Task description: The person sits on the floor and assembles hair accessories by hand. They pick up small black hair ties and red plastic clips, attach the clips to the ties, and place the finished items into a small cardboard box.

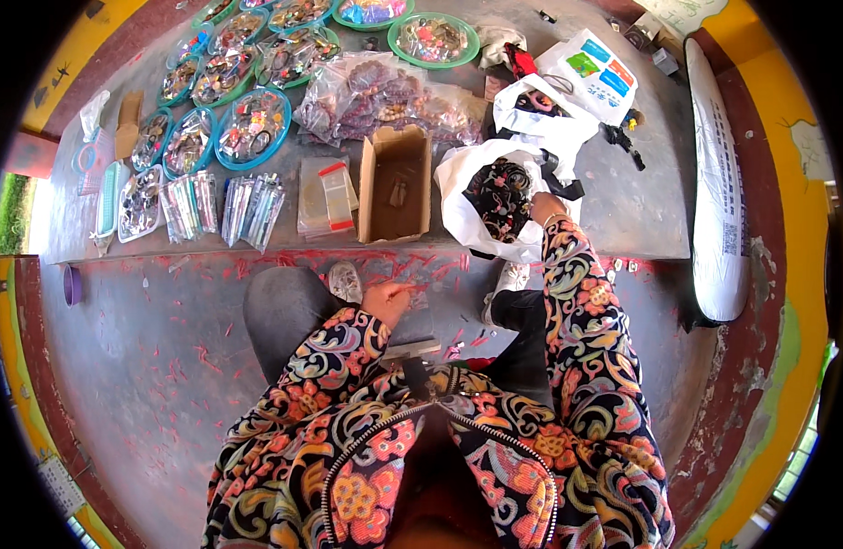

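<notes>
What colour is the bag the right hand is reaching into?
White, with dark patterned contents; the white plastic bag under the right hand shows in the head view.

The right arm stretches forward, its hand point(542, 207) curled at the rim of the white bag point(467, 197), while the left hand point(386, 299) rests bent nearer the body, fingers loosely closed.
</notes>
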Motion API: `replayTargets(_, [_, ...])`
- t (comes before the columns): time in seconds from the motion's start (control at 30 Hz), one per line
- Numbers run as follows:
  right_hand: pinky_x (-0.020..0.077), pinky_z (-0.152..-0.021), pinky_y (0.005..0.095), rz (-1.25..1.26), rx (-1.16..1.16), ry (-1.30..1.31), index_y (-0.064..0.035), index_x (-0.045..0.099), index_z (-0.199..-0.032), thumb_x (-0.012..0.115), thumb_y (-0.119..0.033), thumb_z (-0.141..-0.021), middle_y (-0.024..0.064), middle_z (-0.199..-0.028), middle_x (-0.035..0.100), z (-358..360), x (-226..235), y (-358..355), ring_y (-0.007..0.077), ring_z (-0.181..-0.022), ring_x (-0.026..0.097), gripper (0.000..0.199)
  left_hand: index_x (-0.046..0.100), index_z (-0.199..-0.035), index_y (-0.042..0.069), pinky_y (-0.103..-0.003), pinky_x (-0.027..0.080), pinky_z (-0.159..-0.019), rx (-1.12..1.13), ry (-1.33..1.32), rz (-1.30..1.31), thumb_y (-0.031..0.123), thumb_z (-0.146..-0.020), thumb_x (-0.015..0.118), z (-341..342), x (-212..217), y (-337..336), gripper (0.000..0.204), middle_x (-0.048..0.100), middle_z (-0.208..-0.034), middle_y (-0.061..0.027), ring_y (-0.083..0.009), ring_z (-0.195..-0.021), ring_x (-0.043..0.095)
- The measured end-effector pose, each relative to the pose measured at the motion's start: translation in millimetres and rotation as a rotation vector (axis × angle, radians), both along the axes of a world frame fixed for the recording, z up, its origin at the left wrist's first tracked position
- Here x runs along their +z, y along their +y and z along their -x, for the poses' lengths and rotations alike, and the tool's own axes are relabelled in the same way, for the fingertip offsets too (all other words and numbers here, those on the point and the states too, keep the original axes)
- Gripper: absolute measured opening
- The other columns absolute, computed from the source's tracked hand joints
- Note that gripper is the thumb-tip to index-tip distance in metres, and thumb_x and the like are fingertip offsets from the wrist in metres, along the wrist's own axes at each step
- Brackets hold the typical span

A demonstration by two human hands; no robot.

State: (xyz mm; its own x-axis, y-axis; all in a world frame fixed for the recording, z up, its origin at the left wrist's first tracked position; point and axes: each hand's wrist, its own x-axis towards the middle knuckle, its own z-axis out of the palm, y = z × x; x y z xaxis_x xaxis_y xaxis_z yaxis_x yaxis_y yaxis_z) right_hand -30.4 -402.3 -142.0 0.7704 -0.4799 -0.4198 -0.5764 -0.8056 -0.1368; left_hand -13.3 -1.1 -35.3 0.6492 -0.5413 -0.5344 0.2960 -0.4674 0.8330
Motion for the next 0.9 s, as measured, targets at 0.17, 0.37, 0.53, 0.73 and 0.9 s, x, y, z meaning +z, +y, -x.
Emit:
replayTargets(0.17, [0.0461,-0.071,0.0368,0.059,-0.028,0.135,-0.0062,0.062,-0.085,0.05,-0.018,-0.073,0.0149,-0.09,0.059,-23.1,-2.7,20.8,0.0288,-0.086,0.057,0.02,0.059,-0.095,-0.002,-0.021,0.048,-0.063,0.028,0.048,-0.016,0.01,-0.078,0.045,3.9,-7.5,3.5,0.025,0.059,-0.084,-0.0073,-0.0094,-0.072,0.055])
replayTargets(0.37, [0.0454,-0.074,0.0379,0.12,-0.108,0.149,-0.0058,0.06,-0.089,0.053,-0.016,-0.073,0.0155,-0.094,0.058,-17.2,2.8,14.1,0.0295,-0.089,0.056,0.02,0.059,-0.094,-0.002,-0.021,0.048,-0.063,0.005,0.065,-0.01,0.011,-0.078,0.045,4.3,-4.4,-5.6,0.025,0.059,-0.083,-0.0068,-0.0092,-0.071,0.055])
replayTargets(0.53, [0.0456,-0.074,0.0375,0.07,-0.253,-0.017,-0.0054,0.06,-0.087,0.054,-0.014,-0.072,0.0163,-0.092,0.058,-19.3,52.4,25.9,0.0314,-0.088,0.056,0.019,0.06,-0.094,-0.001,-0.022,0.047,-0.063,0.012,0.085,-0.021,0.011,-0.078,0.044,4.7,0.5,-4.6,0.025,0.06,-0.082,-0.0062,-0.0104,-0.069,0.056])
replayTargets(0.73, [0.046,-0.061,0.031,-0.18,-0.186,-0.427,-0.0082,0.064,-0.075,0.058,-0.02,-0.063,0.0102,-0.066,0.061,-11.9,95.3,25.8,0.022,-0.062,0.059,0.018,0.06,-0.089,0.0,-0.024,0.045,-0.056,-0.013,-0.042,-0.063,0.015,-0.075,0.046,5.1,1.0,-5.5,0.025,0.059,-0.071,-0.0074,-0.0111,-0.06,0.055])
replayTargets(0.9, [0.0407,-0.056,0.0218,-0.79,-0.475,-0.643,-0.0019,0.062,-0.087,0.063,-0.016,-0.071,0.0012,-0.072,0.059,4.0,127.0,53.7,0.0076,-0.061,0.05,0.021,0.062,-0.081,0.002,-0.027,0.038,-0.045,0.076,-0.189,0.024,0.02,-0.07,0.052,7.3,-33.1,5.2,0.024,0.053,-0.051,-0.0113,-0.0118,-0.047,0.05])
